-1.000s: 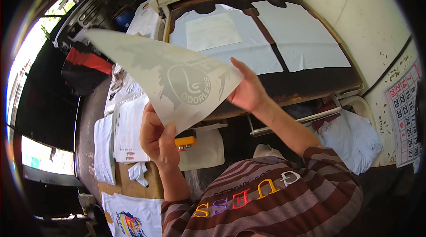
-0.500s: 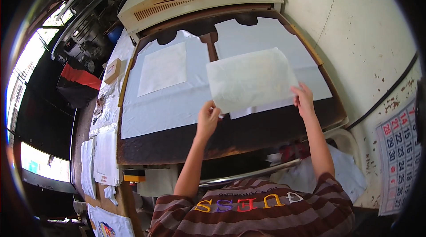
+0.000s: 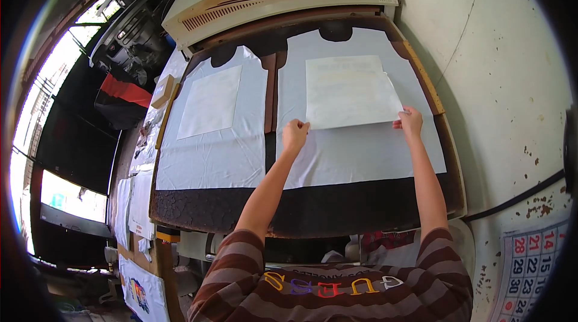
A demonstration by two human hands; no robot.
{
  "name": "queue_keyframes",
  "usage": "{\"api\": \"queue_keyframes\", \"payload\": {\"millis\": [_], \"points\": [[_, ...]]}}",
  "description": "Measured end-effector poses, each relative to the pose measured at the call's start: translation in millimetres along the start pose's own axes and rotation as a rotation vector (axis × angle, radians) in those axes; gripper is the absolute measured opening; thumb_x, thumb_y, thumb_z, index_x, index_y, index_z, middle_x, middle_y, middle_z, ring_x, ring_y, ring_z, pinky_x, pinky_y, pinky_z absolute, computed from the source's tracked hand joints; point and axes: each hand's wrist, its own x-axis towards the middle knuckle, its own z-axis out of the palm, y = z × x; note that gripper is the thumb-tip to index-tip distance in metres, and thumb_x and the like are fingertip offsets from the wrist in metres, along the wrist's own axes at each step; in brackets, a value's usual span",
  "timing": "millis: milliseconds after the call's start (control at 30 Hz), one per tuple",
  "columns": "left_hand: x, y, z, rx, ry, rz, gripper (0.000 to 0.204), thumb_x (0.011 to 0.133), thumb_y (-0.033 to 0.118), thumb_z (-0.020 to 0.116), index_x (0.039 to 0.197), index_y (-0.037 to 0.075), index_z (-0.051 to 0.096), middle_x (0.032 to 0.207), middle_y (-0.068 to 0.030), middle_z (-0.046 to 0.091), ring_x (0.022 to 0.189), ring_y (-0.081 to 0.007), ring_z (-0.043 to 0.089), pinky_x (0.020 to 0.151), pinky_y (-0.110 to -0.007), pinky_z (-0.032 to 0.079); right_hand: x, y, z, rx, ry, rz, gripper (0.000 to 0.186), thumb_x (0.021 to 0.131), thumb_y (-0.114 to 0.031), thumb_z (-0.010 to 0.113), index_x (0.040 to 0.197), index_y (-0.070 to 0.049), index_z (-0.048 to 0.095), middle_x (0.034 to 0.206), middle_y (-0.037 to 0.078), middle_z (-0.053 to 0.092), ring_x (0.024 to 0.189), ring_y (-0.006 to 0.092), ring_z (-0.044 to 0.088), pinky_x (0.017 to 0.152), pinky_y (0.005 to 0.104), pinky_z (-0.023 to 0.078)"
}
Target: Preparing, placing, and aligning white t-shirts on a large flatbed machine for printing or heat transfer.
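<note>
My left hand (image 3: 295, 135) pinches the near left corner of a white paper sheet (image 3: 349, 90). At its near right corner, my right hand (image 3: 409, 121) has its thumb and fingers closed on the edge. The sheet's far part rests on the right-hand light-blue shirt-shaped cloth piece (image 3: 373, 159), with the near edge slightly raised. Faint marks show through the paper. To the left, a second white sheet (image 3: 211, 102) lies flat on another such light-blue cloth piece (image 3: 211, 168). Both cloths, with curved neck cutouts at the far end, are spread on a dark press bed (image 3: 337, 213).
A cream machine housing (image 3: 280, 3) with vent slots spans the bed's far side. The wall (image 3: 481, 81) is close on the right, with a calendar (image 3: 533, 268). Left stand a small cardboard box (image 3: 162, 91), stacked white sheets (image 3: 141, 207) and a printed white cloth (image 3: 144, 289).
Both hands have lowered the held sheet from the air onto the right cloth piece. It now lies squarer, with its far part down. The view has shifted slightly.
</note>
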Motion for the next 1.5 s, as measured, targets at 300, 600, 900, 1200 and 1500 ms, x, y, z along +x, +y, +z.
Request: {"api": "queue_keyframes", "payload": {"millis": [300, 600, 900, 1200, 1500], "points": [[45.5, 6.4, 27.8, 0.193, -0.017, -0.118, 0.022, 0.070, 0.026, 0.060, 0.072, 0.003, 0.060, 0.073, -0.0119, 0.061, 0.071, -0.0277, 0.058, 0.063, -0.037, 0.045, 53.0, 9.8, 12.7, -0.276, -0.008, -0.114, 0.026, 0.071, -0.002, 0.051, 0.095, 0.007, 0.055, 0.063, 0.011, 0.058, 0.042, 0.0150, 0.054, 0.036, 0.0256, 0.044], [42.8, 22.1, 29.5, 0.286, 0.025, -0.132, 0.022, 0.070, 0.025, 0.059, 0.076, 0.004, 0.059, 0.078, -0.0119, 0.061, 0.078, -0.0268, 0.058, 0.066, -0.037, 0.045, 69.4, 21.7, 15.4, -0.352, -0.014, -0.179, 0.024, 0.070, -0.004, 0.053, 0.092, 0.004, 0.057, 0.058, 0.008, 0.056, 0.040, 0.0132, 0.052, 0.033, 0.0252, 0.039], [40.8, 25.6, 29.0, 0.324, 0.014, -0.148, 0.026, 0.074, 0.030, 0.057, 0.080, 0.005, 0.058, 0.082, -0.0127, 0.060, 0.081, -0.0282, 0.057, 0.068, -0.039, 0.044, 79.4, 41.4, 9.5, -0.803, 0.242, -0.521, 0.028, 0.069, -0.013, 0.057, 0.094, -0.001, 0.058, 0.078, 0.014, 0.056, 0.069, 0.0278, 0.057, 0.063, 0.0383, 0.044], [-0.4, 28.5, 23.9, 0.477, 0.011, 0.183, 0.034, 0.079, 0.031, 0.052, 0.106, 0.010, 0.055, 0.086, -0.0161, 0.057, 0.078, -0.0316, 0.057, 0.066, -0.042, 0.044, 31.9, 25.0, 9.4, -1.066, -0.010, -0.416, 0.026, 0.078, -0.009, 0.049, 0.101, -0.015, 0.060, 0.088, 0.012, 0.052, 0.078, 0.0307, 0.056, 0.065, 0.0402, 0.046], [-4.3, 28.1, 19.2, 0.445, 0.044, 0.168, 0.038, 0.078, 0.033, 0.051, 0.109, 0.011, 0.054, 0.084, -0.0154, 0.059, 0.079, -0.0310, 0.057, 0.067, -0.042, 0.043, 30.1, 26.3, 10.7, -1.060, 0.017, -0.470, 0.029, 0.076, -0.006, 0.050, 0.103, -0.013, 0.058, 0.088, 0.013, 0.052, 0.080, 0.0307, 0.055, 0.067, 0.0390, 0.045]]}}
